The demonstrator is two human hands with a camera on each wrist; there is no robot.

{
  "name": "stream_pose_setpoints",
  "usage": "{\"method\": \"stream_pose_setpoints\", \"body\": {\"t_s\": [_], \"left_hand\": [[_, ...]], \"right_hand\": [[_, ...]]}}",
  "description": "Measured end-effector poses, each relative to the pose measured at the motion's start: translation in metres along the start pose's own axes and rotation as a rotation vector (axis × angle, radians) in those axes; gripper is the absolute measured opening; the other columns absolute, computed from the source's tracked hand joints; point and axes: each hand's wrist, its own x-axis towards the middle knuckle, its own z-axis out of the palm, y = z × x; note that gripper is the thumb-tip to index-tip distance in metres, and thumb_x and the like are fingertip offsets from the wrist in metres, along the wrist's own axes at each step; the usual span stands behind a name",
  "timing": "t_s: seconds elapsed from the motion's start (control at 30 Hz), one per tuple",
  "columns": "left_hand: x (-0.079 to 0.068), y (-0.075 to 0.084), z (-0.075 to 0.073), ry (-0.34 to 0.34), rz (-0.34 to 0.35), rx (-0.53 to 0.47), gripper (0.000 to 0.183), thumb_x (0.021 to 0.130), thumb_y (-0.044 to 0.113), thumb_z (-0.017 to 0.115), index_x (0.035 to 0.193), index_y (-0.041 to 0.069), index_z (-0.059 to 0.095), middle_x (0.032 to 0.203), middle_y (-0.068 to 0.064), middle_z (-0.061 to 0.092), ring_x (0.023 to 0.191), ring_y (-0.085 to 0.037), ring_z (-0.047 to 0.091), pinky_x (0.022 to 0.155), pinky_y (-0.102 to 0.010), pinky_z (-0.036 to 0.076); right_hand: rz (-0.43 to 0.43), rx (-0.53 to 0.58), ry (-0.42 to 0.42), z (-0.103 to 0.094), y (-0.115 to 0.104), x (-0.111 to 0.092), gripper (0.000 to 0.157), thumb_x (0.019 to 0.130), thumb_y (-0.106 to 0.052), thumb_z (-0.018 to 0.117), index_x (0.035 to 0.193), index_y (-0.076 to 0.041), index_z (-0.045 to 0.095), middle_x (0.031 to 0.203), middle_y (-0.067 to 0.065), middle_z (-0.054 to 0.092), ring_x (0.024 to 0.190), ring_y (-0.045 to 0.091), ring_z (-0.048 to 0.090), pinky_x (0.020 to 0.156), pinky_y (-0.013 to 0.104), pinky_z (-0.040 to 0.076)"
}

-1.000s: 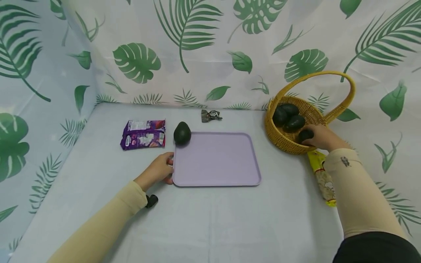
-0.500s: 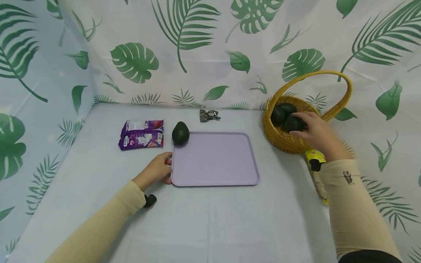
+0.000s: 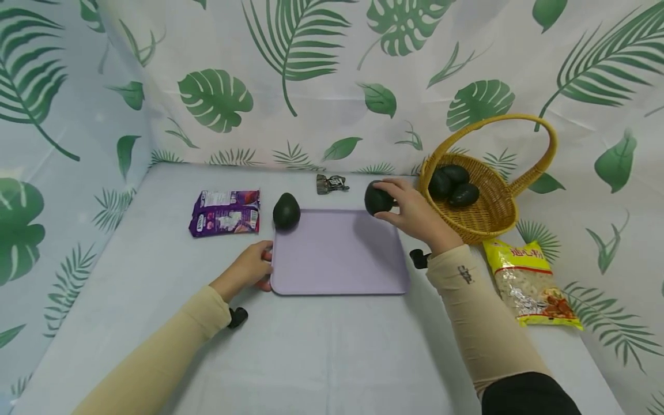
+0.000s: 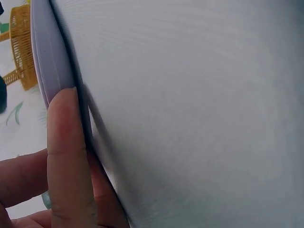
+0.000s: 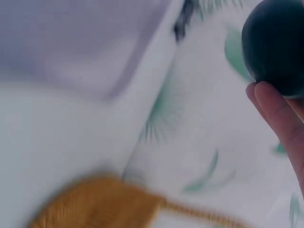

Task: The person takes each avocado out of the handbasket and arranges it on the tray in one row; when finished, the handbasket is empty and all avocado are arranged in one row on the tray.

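Note:
In the head view, my right hand (image 3: 417, 216) pinches a dark green avocado (image 3: 377, 197) over the back right corner of the lilac tray (image 3: 337, 253). The right wrist view shows this avocado (image 5: 275, 47) against the fingertips. My left hand (image 3: 246, 268) holds the tray by its left edge. Close up in the left wrist view, a finger (image 4: 69, 156) lies along the tray's outer wall (image 4: 52, 57). Another avocado (image 3: 286, 212) sits at the tray's back left corner. Several more avocados (image 3: 453, 184) lie inside the yellow wicker basket (image 3: 482, 216).
The basket's tall handle (image 3: 552, 138) arches up at the back right. Nearer stands a yellow bag (image 3: 534, 288) of pale dry food. A purple snack packet (image 3: 225, 213) lies left of the tray, and a small dark metallic object (image 3: 332, 184) lies behind it.
My right hand has lifted an avocado out of the basket and carried it left to above the tray's corner. The left hand keeps its place on the tray.

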Motion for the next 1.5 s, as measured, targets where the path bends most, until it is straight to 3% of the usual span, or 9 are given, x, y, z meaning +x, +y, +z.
{"method": "stream_pose_setpoints", "body": {"t_s": [0.13, 0.37, 0.63, 0.93, 1.5], "left_hand": [[0.001, -0.001, 0.000, 0.000, -0.002, -0.005, 0.074, 0.084, -0.012, 0.051, 0.153, -0.003, 0.026, 0.121, -0.021, 0.046, 0.086, -0.027, 0.057, 0.058, -0.034, 0.064], [0.003, -0.001, -0.001, 0.001, -0.007, 0.000, 0.075, 0.083, -0.013, 0.051, 0.153, -0.002, 0.026, 0.121, -0.020, 0.046, 0.084, -0.027, 0.058, 0.058, -0.034, 0.064], [0.004, -0.001, -0.001, -0.003, -0.011, -0.025, 0.076, 0.082, -0.013, 0.052, 0.154, 0.000, 0.028, 0.121, -0.019, 0.047, 0.081, -0.026, 0.059, 0.057, -0.034, 0.064], [0.005, -0.001, -0.002, 0.000, -0.021, -0.032, 0.076, 0.083, -0.013, 0.052, 0.153, 0.000, 0.028, 0.120, -0.019, 0.046, 0.083, -0.027, 0.058, 0.058, -0.035, 0.064], [0.004, -0.001, -0.002, -0.003, -0.009, -0.036, 0.075, 0.082, -0.014, 0.051, 0.153, -0.002, 0.027, 0.118, -0.019, 0.046, 0.081, -0.026, 0.057, 0.057, -0.034, 0.064]], "right_hand": [[-0.013, 0.038, -0.062, 0.027, -0.017, 0.024, 0.063, 0.088, -0.020, 0.075, 0.144, -0.010, 0.048, 0.146, 0.018, 0.041, 0.126, 0.037, 0.049, 0.101, 0.052, 0.050], [-0.016, 0.029, -0.171, 0.070, -0.045, 0.061, 0.064, 0.089, -0.024, 0.074, 0.146, -0.014, 0.047, 0.149, 0.016, 0.039, 0.131, 0.037, 0.046, 0.109, 0.052, 0.044], [0.032, 0.013, -0.208, 0.106, -0.054, 0.079, 0.071, 0.088, -0.024, 0.075, 0.151, -0.017, 0.040, 0.153, 0.016, 0.032, 0.134, 0.038, 0.043, 0.111, 0.051, 0.043], [0.096, 0.034, -0.235, 0.114, -0.053, 0.080, 0.089, 0.086, -0.026, 0.077, 0.157, -0.021, 0.024, 0.156, 0.018, 0.024, 0.129, 0.042, 0.048, 0.107, 0.053, 0.047], [0.127, 0.048, -0.226, 0.101, -0.052, 0.075, 0.094, 0.082, -0.038, 0.079, 0.158, -0.024, 0.024, 0.158, 0.018, 0.023, 0.129, 0.042, 0.048, 0.109, 0.055, 0.044]]}}
